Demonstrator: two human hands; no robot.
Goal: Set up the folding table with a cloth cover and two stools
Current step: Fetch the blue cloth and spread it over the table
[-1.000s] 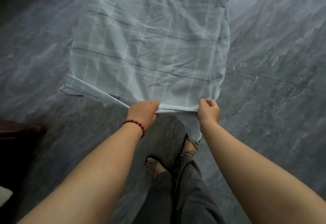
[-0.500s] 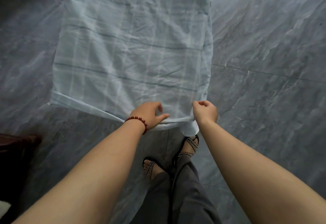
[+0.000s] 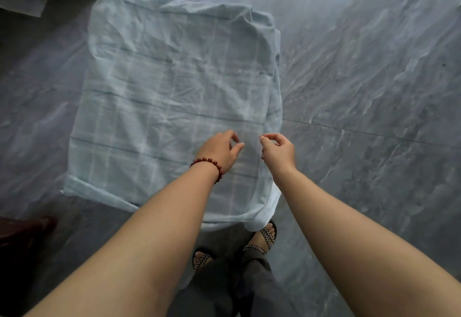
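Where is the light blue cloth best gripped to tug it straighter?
Pinch the cloth at its near right corner, coming from the person's side. That corner hangs free beside the right foot, so both faces can be pinched there. The middle lies flat and offers no edge to take.

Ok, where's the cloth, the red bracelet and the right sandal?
cloth (image 3: 162,92), head view, middle of its flat top.
bracelet (image 3: 210,160), head view, beads on the left wrist.
right sandal (image 3: 268,236), head view, checkered straps.

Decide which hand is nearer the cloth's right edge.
Right. The right hand is above the right edge of the cloth; the left hand, wearing the bead bracelet, is further in, over the cloth's top.
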